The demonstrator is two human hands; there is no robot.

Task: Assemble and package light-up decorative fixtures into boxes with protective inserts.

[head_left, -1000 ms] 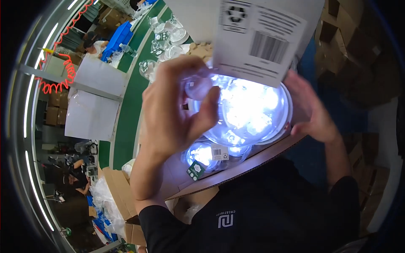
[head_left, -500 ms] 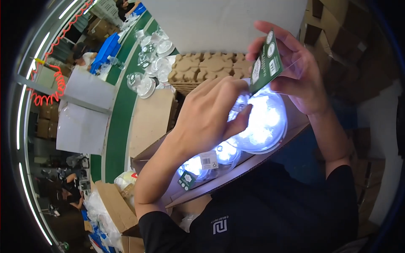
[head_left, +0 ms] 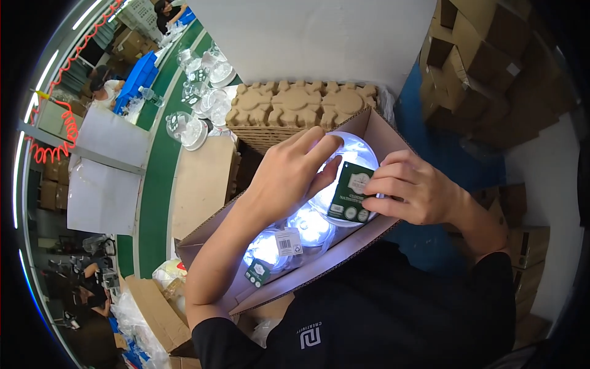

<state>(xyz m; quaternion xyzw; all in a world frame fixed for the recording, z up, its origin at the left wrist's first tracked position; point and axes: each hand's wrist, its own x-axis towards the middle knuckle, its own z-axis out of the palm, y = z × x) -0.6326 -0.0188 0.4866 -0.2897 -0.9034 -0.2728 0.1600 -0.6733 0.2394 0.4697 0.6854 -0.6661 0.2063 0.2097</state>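
Observation:
In a long cardboard box [head_left: 387, 132] before me sit several clear, brightly lit globe-shaped lamps. My right hand [head_left: 418, 190] pinches the right edge of a green card tag [head_left: 351, 192], which lies across the front of the largest lit globe [head_left: 322, 200]. At that globe's upper left, my left hand [head_left: 286, 175] has thumb and fingertips drawn together; what they grip is lost in the glare. Lower left in the box, a smaller lit globe [head_left: 313, 226] sits beside another lit globe [head_left: 261, 249], with a white barcode tag [head_left: 289, 242] and a small green tag [head_left: 257, 272].
Stacked moulded pulp trays [head_left: 301, 104] stand behind the box. Several clear globes [head_left: 187, 130] rest along the green work surface [head_left: 161, 203], with a blue bin [head_left: 136, 80] farther off. Cardboard cartons [head_left: 473, 74] fill the right side. Other people work at far left.
My right hand has come down from above the globe and turned the green tag flat against its front. My left hand stays near the globe's top. The view has shifted slightly.

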